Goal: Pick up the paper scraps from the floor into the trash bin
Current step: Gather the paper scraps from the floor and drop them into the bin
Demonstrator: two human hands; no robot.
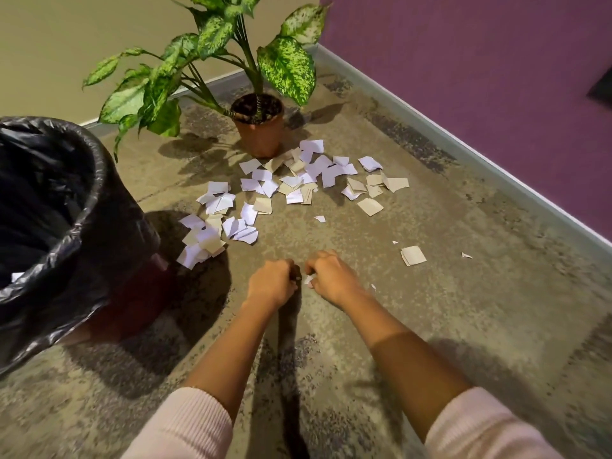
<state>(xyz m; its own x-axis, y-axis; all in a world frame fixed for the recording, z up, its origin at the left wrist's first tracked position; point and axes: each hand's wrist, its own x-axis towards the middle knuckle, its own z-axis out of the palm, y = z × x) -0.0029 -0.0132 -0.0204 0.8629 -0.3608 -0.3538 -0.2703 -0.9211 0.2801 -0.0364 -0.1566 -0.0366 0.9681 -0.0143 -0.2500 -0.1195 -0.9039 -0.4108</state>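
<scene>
Both hands, left hand point(270, 282) and right hand point(331, 276), curl closed low at centre frame, pinching small white bits, while the paper scraps point(291, 185) lie just above them and the trash bin point(82, 207) stands left, nearer the left hand.

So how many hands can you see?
2. The left hand and the right hand are close together low over the floor, near a small white paper scrap.
</scene>
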